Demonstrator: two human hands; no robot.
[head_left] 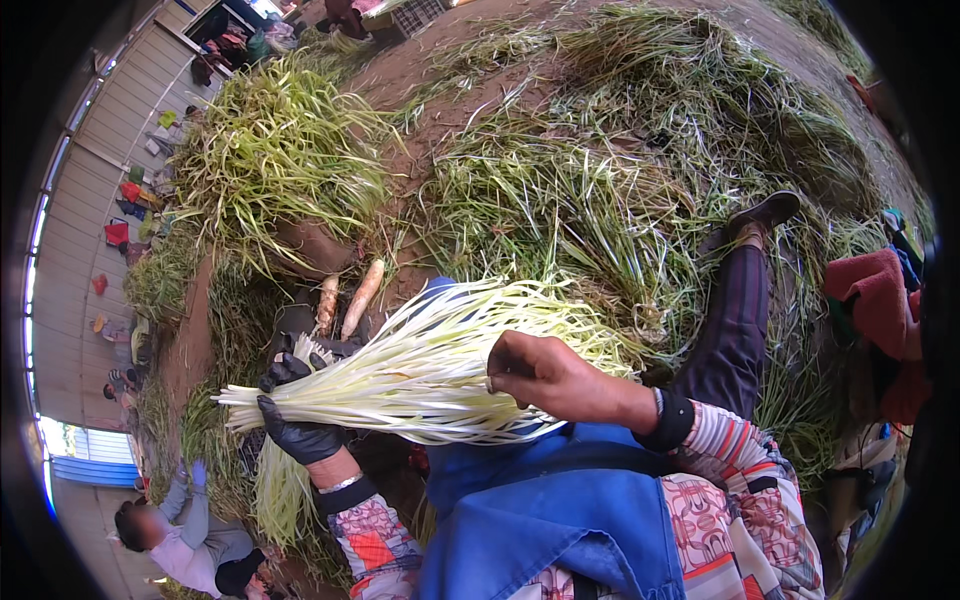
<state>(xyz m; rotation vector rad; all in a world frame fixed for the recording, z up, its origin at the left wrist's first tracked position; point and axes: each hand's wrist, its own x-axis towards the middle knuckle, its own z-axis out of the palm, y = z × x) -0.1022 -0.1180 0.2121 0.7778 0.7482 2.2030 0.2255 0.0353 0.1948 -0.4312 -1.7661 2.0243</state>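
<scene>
A long bunch of pale yellow-green leafy stalks (450,370), looking like blanched chives, lies across in front of me. My left hand (295,415), in a black glove, is closed round the white stem end, at the bunch's left. The leaf ends fan out to the right over my blue apron (560,520). My bare right hand (545,375) is over the leafy part with its fingers curled in. Whether it pinches a leaf is hidden. More pale stalks (285,490) hang or lie below my left hand.
Two pale, rounded stick-like pieces (362,298) stand beyond my left hand. A large heap of leafy stalks (280,150) is at the far left. Loose green leaves (560,200) cover the ground ahead. My outstretched leg (730,310) lies at right. Another person (190,540) sits at lower left.
</scene>
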